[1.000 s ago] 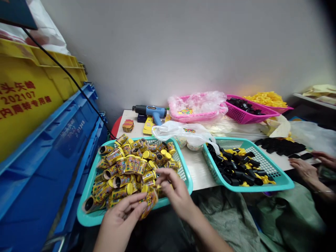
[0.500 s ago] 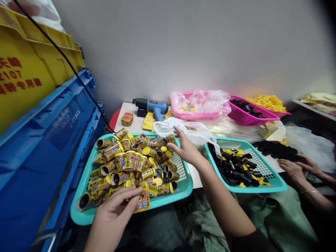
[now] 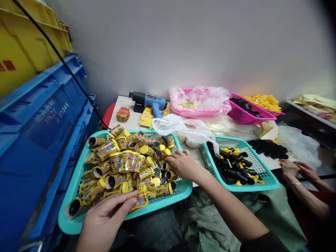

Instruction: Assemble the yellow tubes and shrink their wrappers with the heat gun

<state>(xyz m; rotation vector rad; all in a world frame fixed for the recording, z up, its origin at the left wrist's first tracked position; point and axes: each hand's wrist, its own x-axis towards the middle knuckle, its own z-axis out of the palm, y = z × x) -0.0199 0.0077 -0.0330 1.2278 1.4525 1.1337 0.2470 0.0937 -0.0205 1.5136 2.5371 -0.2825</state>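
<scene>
At the near rim of the left turquoise basket point(image 3: 183, 194), my left hand point(image 3: 109, 213) pinches a flat yellow printed sleeve point(image 3: 139, 201) between thumb and fingers. Small tubes with yellow printed wraps point(image 3: 128, 161) fill this basket in a heap; some show yellow caps, others dark round ends. My right hand point(image 3: 183, 164) reaches over the basket's right side, fingers stretched and slightly bent onto the tubes there. Its fingertips are partly hidden among them, and no held thing shows.
Black and yellow plastic parts point(image 3: 233, 166) lie in another turquoise basket point(image 3: 273, 183). Behind are a blue heat gun point(image 3: 154, 101), stacked printed pieces point(image 3: 123, 114), a white plastic bag point(image 3: 181, 126) and pink baskets point(image 3: 202, 112). Blue crates point(image 3: 39, 136) stand left. Another person's hands point(image 3: 294, 169) work at right.
My right hand has come down from above the basket's right rim onto the tubes. My left hand keeps its pinch on the sleeve. The view has shifted slightly.
</scene>
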